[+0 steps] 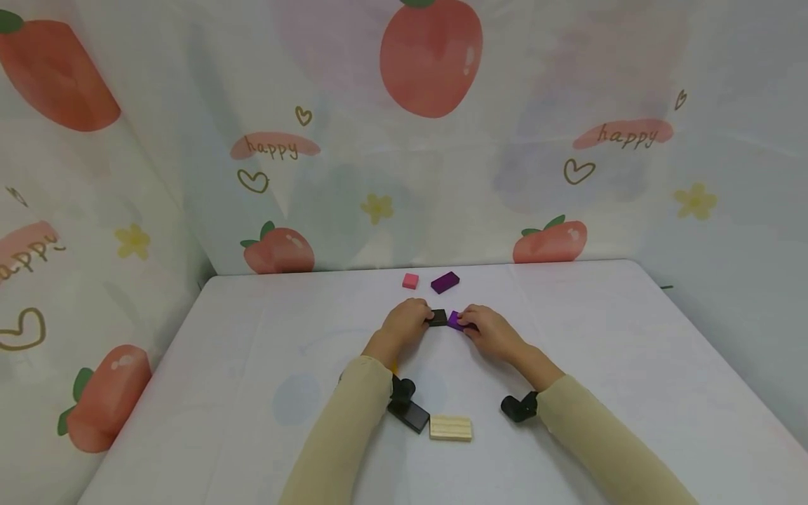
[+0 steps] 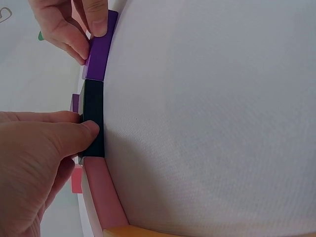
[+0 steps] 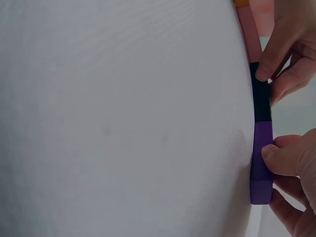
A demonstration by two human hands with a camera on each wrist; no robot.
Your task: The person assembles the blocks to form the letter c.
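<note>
My left hand [image 1: 405,324] pinches a black block [image 2: 94,106], thumb on its near face and fingers behind it. My right hand [image 1: 492,333] pinches a purple block [image 3: 261,153] in the same way. The two blocks meet end to end, the purple one at a slight angle to the black. At the black block's other end sits a pink block [image 2: 104,192], followed by an orange block [image 2: 148,231], so the row bends in a curve. In the head view my left hand and forearm hide most of the pink and orange blocks.
Beyond my hands, a small red-pink block [image 1: 410,281] and a dark purple block [image 1: 445,283] lie near the back edge of the white table [image 1: 271,449]. Closer to me are a dark grey block [image 1: 410,416] and a pale wooden block [image 1: 450,428]. A printed cloth [image 1: 442,182] hangs behind.
</note>
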